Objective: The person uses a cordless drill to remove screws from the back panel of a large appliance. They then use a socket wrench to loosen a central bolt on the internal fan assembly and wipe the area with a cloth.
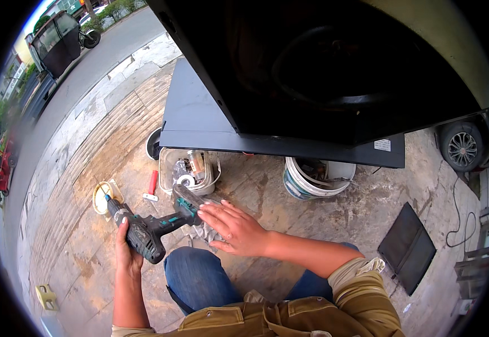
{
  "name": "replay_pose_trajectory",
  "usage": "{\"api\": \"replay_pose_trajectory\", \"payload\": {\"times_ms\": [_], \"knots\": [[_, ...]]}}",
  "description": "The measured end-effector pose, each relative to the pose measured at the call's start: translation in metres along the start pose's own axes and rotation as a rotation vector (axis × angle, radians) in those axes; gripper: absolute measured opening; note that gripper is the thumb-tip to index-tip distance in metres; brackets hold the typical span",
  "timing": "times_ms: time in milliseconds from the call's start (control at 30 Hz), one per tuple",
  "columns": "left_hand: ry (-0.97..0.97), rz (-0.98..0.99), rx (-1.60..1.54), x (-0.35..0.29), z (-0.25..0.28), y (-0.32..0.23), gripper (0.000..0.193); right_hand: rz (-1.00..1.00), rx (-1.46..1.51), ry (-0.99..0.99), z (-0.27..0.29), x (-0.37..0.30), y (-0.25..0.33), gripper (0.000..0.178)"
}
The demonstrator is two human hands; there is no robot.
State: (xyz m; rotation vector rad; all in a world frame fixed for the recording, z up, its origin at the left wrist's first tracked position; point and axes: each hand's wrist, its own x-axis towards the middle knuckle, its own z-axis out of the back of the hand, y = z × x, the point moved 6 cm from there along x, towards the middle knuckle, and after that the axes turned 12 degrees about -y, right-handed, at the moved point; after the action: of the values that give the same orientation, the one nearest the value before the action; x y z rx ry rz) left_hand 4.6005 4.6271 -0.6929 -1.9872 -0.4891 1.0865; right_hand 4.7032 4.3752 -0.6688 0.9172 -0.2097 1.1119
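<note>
Your left hand (127,257) grips the drill (143,236), apart from the dark panel (196,112); your right hand (241,229), fingers extended, touches its base.

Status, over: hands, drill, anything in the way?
Left hand gripping drill; right hand laid against its base. Tip points forward-left. Round tub shows right behind the tip, gap unclear.

"Where's the drill (143,233)?"
"Between left hand (129,255) and right hand (241,229), this side of the tub (167,168)."
"And the hand tool (153,182)?"
"Just left of the tub. The bucket (299,188) stands right, the panel (408,250) farther right."
</note>
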Motion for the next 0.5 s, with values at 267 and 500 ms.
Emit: {"api": "replay_pose_trajectory", "payload": {"times_ms": [267,500], "knots": [[0.45,0.517,0.132,-0.093,-0.143,0.127,0.04,-0.295,-0.202,0.106,0.057,-0.051,-0.024,0.059],[0.766,0.28,0.398,-0.106,-0.222,0.152,0.042,-0.68,0.221,-0.373,0.129,-0.149,-0.037,0.037]]}}
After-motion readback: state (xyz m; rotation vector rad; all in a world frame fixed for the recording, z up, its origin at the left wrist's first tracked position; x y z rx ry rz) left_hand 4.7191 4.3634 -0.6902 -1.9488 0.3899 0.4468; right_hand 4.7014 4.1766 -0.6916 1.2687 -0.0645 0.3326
